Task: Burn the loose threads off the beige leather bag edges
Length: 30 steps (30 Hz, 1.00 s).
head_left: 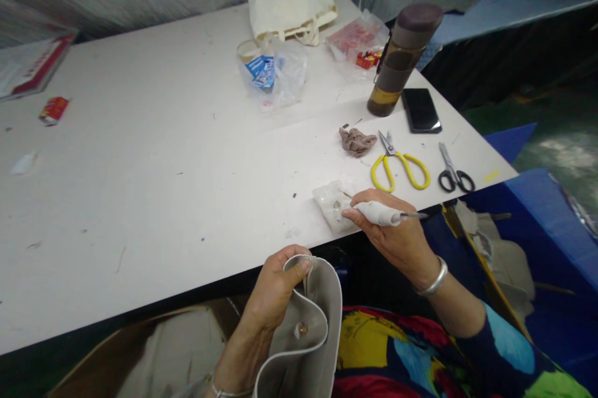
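Observation:
My left hand (pixel 280 289) grips the top edge of a beige bag (pixel 332 317), thumb over the rim and fingers behind it. The bag stands open over my lap, with a small gold-coloured metal fitting on its curved panel. Between the thumb and fingers of my right hand (pixel 397 236) is a thin tool with a white wrapped handle (pixel 378 213). Its narrow tip points left, over a crumpled clear plastic packet (pixel 331 205) at the table's front edge. I cannot tell if the tip touches the packet. Yellow-handled scissors (pixel 400 167) lie just beyond this hand.
Black-handled scissors (pixel 455 179), a phone (pixel 421 110), a brown crumpled cloth (pixel 357 142) and a tall bottle (pixel 402 65) are on the white table (pixel 154 167) at right. Plastic bags and a cream tote (pixel 292 5) lie farther back. A blue bin (pixel 555 248) stands lower right.

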### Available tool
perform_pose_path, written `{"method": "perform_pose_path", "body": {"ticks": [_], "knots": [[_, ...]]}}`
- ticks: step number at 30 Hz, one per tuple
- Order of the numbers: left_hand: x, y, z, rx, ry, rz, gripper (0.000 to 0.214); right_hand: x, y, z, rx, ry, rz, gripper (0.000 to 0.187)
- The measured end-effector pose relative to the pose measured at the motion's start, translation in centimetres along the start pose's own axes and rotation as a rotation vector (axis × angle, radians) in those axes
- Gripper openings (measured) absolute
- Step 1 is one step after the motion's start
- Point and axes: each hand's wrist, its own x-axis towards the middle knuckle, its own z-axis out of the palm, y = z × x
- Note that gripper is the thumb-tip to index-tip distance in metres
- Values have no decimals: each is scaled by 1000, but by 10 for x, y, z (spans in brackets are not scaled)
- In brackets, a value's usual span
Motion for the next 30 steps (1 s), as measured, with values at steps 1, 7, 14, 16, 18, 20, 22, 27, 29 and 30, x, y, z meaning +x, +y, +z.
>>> {"method": "perform_pose_path", "body": {"ticks": [1, 7, 14, 16, 18, 20, 22, 27, 29, 30], "knots": [[0, 0, 0, -1, -3, -5, 31, -5, -2, -1, 40, 60, 2, 27], [0, 0, 2, 3, -43, -20, 35, -39, -18, 17, 561, 55, 289, 25], [1, -4, 2, 10, -83, -16, 35, -53, -16, 38, 733, -49, 412, 24], [0, -3, 2, 9, -79, -20, 35, -51, -15, 37, 740, -54, 399, 24], [0, -2, 3, -1, -71, -25, 35, -49, -16, 37, 746, -58, 388, 25], [-1, 0, 4, -9, -73, -25, 36, -48, -16, 37, 749, -59, 389, 25], [-1, 1, 5, -8, -72, -23, 37, -48, -17, 39, 752, -61, 393, 25], [-1, 1, 5, 9, -38, -19, 36, -52, -15, 47, 759, -72, 407, 24], [-1, -1, 5, 6, -36, -15, 35, -54, -14, 49, 752, -64, 411, 23], [-1, -2, 4, 2, -38, -15, 35, -54, -14, 50, 752, -58, 412, 23]]}}
